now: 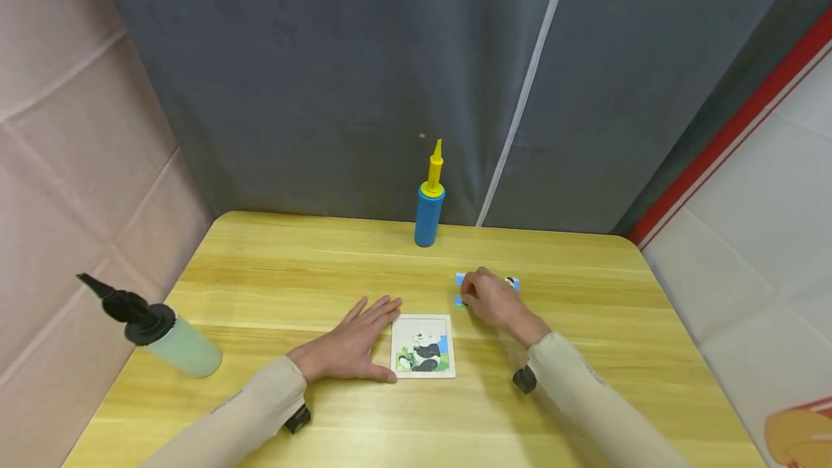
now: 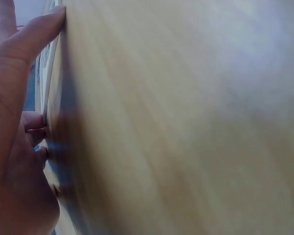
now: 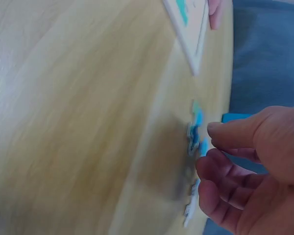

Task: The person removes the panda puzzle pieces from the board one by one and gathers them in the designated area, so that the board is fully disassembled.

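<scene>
Grey cloth hangs behind a yellow wooden bench (image 1: pixel 273 266); pink cloth covers the wall on the left. At centre front lies a square puzzle board (image 1: pixel 423 346) with a panda picture partly filled in. The left hand (image 1: pixel 354 341) lies flat on the bench, palm down, fingers straight and spread, its thumb side touching the board's left edge; the left wrist view shows the thumb (image 2: pixel 32 34) against that edge. The right hand (image 1: pixel 494 300) rests just beyond the board's far right corner, over a small cluster of loose blue pieces (image 1: pixel 460 290). The right wrist view shows the pieces (image 3: pixel 195 134) lying on the wood, with the fingers (image 3: pixel 230 134) curled and slightly apart just beside them; whether they grip one cannot be told. A blue pump (image 1: pixel 430 201) with a yellow nozzle stands upright at the far edge, well apart from the hands. A pale green pump (image 1: pixel 159 334) with a black nozzle lies tilted at the left edge.
</scene>
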The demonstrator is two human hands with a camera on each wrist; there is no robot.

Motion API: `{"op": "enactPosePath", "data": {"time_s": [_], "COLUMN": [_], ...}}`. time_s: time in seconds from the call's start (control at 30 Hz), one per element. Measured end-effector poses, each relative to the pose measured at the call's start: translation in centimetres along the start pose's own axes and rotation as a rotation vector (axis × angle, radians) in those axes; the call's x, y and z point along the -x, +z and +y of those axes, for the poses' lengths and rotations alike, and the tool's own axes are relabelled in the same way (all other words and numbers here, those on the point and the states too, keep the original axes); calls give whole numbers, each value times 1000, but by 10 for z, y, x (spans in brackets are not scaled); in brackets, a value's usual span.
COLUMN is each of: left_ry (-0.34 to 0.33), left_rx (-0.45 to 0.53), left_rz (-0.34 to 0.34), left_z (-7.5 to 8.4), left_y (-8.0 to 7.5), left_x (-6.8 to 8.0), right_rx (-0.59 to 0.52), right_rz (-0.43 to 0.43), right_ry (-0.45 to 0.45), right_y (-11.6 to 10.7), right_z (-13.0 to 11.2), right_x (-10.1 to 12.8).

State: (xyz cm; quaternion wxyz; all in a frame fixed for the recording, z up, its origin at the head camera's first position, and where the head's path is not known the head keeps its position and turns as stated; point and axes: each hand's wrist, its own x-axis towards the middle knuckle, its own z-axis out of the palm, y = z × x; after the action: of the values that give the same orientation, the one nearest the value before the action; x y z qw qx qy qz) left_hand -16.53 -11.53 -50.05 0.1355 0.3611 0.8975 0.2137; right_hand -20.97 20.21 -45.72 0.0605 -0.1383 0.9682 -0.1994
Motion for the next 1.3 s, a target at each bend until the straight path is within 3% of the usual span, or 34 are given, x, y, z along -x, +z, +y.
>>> {"op": "enactPosePath", "data": {"time_s": [0.13, 0.27, 0.5, 0.73, 1.07, 1.3], "left_ry": [-2, -2, 0, -13, -13, -16], "left_rx": [5, 9, 12, 23, 36, 44], "left_rz": [2, 3, 5, -7, -9, -10], "left_z": [0, -1, -1, -2, 0, 1], "left_y": [0, 1, 0, 0, -1, -2], "left_x": [0, 0, -1, 0, 0, 0], "right_rx": [-10, -1, 15, 61, 56, 39], "right_rz": [71, 77, -44, -174, -218, -266], "right_ry": [-32, -61, -115, -181, -183, -133], "right_y": [-5, -11, 6, 27, 30, 29], "right_z": [-9, -26, -57, -69, -73, -75], "right_x": [4, 10, 24, 31, 31, 25]}}
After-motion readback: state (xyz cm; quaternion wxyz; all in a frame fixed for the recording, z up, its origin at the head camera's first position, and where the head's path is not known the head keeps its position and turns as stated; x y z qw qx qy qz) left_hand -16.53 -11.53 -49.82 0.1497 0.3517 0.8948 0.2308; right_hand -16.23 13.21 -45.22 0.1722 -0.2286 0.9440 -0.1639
